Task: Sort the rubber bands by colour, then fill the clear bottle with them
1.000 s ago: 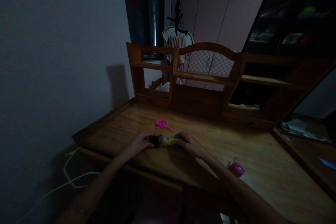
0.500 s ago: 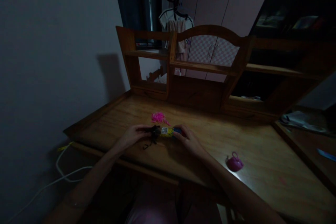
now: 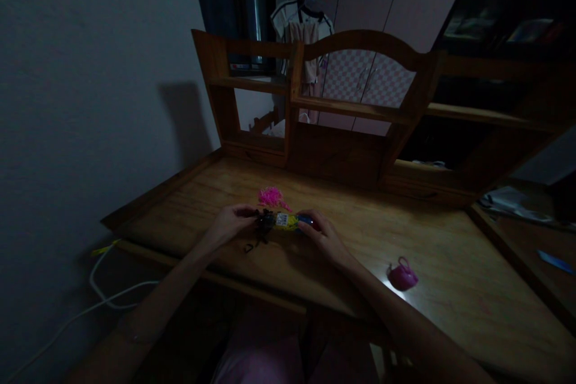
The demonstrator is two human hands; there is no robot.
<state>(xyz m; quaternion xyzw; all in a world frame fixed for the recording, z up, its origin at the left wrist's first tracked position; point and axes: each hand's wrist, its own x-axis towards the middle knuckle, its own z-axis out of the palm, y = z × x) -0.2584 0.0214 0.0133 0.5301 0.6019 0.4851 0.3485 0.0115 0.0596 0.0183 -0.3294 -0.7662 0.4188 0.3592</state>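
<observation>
A small packet or tube (image 3: 282,220) with a yellow middle, a blue right end and a white square-coded label lies across between my hands. Its exact kind is hard to make out in the dim light. My right hand (image 3: 321,234) is closed around the blue end. At the other end, the fingers of my left hand (image 3: 233,223) pinch some black strips (image 3: 263,232) that spill out there. A few of the dark strips rest on the table just below. Behind the packet is a loose heap of bright pink small pieces (image 3: 270,197).
All this is on a wooden desk (image 3: 360,240) with a shelf unit (image 3: 342,109) along its back. A small purple cup-like thing with a loop (image 3: 402,276) stands right of my right forearm. A white cable (image 3: 101,294) hangs off the left side.
My left hand has shifted slightly at the black strips, its fingers now more bent. The packet has turned a little, and its label shows more squarely. The view has tilted slightly.
</observation>
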